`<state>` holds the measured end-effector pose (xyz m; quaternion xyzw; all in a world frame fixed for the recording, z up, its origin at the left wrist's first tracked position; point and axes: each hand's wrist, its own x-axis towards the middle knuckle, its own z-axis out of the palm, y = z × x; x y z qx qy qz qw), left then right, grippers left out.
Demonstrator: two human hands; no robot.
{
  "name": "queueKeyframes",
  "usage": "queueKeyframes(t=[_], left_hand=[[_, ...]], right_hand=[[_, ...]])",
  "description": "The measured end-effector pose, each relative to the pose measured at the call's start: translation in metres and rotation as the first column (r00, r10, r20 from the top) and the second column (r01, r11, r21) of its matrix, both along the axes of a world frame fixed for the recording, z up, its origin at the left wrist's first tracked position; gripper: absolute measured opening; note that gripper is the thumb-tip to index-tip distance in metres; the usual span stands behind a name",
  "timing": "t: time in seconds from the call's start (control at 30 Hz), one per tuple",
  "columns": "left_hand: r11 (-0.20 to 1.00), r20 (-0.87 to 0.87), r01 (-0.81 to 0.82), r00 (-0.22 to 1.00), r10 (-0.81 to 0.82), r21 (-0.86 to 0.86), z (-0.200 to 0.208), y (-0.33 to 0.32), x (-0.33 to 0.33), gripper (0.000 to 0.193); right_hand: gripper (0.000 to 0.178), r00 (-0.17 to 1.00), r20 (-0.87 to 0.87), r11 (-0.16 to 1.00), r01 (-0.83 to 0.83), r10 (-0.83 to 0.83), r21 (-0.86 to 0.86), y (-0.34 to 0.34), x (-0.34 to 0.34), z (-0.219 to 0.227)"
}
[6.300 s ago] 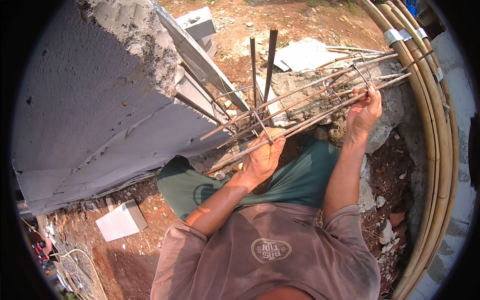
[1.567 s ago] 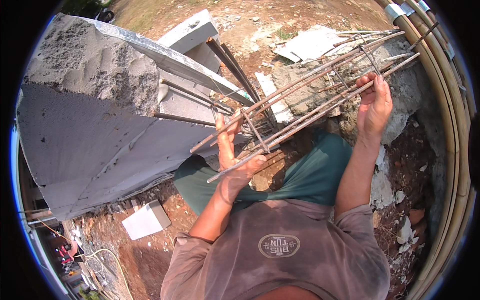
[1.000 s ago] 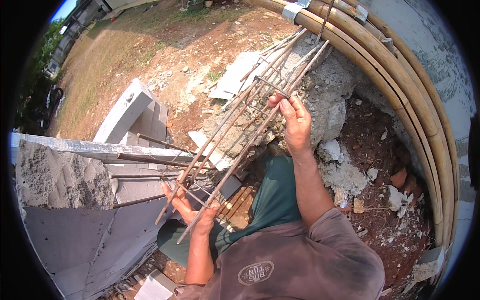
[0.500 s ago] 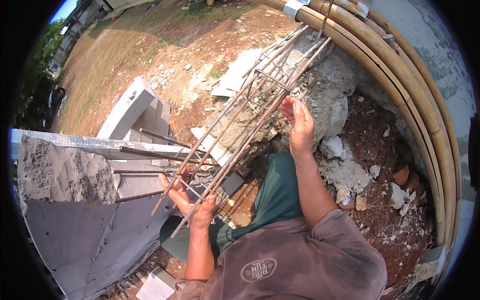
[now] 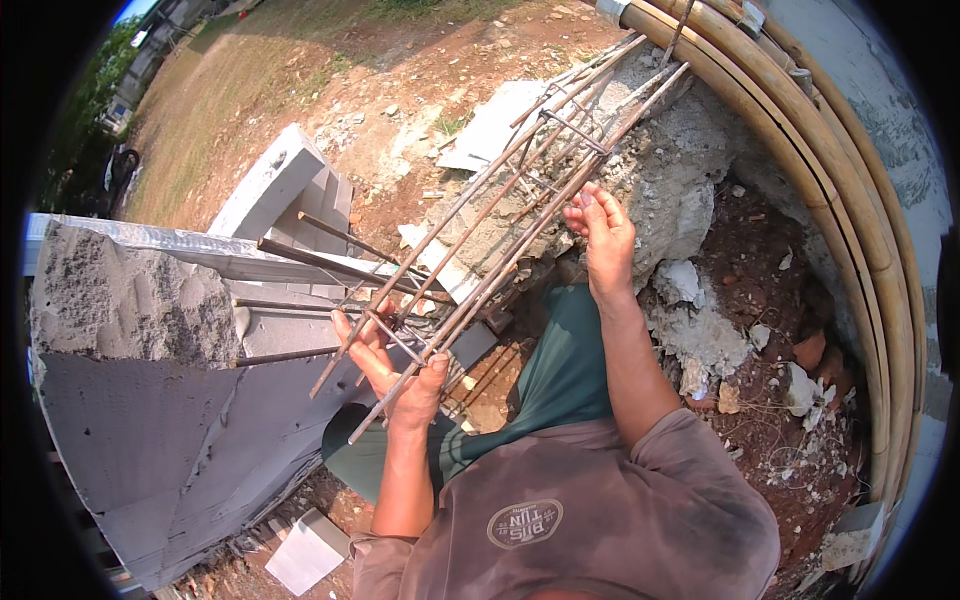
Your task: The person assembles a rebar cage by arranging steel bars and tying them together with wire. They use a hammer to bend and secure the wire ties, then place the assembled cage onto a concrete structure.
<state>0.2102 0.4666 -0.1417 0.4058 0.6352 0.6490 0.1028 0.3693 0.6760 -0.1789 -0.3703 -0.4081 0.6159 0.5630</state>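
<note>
A rusty rebar cage (image 5: 478, 198) of long bars joined by square stirrups slants from the upper right down to the left. My left hand (image 5: 408, 390) cups its lower end from beneath, thumb on the near side and fingers up among the bars by the last stirrup (image 5: 395, 338). Close beside the cage's right-hand bars, my right hand (image 5: 608, 245) is raised with its fingers loosely curled and apart. I see nothing in it. Several bar stubs (image 5: 300, 305) stick out from the left and meet the cage's lower end.
To the left stands a grey block wall (image 5: 150, 450) with rough mortar (image 5: 130, 300) on top. A pale block (image 5: 265, 185) leans behind it. Bamboo poles (image 5: 835, 190) curve along the right side. Broken concrete (image 5: 690, 200) and rubble lie beneath the cage and to its right.
The whole view has shifted slightly, moving the cage and wall up in the picture. My right hand's fingers are a little more spread and sit slightly off the bars. My left hand keeps its place.
</note>
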Motion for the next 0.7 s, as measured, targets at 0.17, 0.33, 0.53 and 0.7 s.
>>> queueKeyframes(t=[0.17,0.33,0.53,0.7], left_hand=[[1.000,0.074,0.017,0.997,-0.016,-0.011,0.002,-0.003,-0.001,0.119],[0.999,0.098,0.002,0.995,0.003,-0.049,0.006,-0.003,0.002,0.124],[0.999,0.080,-0.002,0.997,0.004,-0.035,0.005,-0.004,-0.001,0.122],[1.000,0.049,0.014,0.999,-0.013,-0.010,0.004,0.001,0.000,0.119]], right_hand=[[0.026,0.999,0.017,0.999,-0.048,0.048,0.005,0.000,0.001,-0.006],[0.029,0.999,0.036,1.000,-0.024,0.024,0.016,-0.003,0.006,-0.002],[0.028,0.997,0.076,1.000,0.007,-0.007,-0.002,-0.007,0.003,0.007],[0.025,0.997,0.075,0.999,0.022,-0.025,0.044,-0.011,0.012,0.003]])
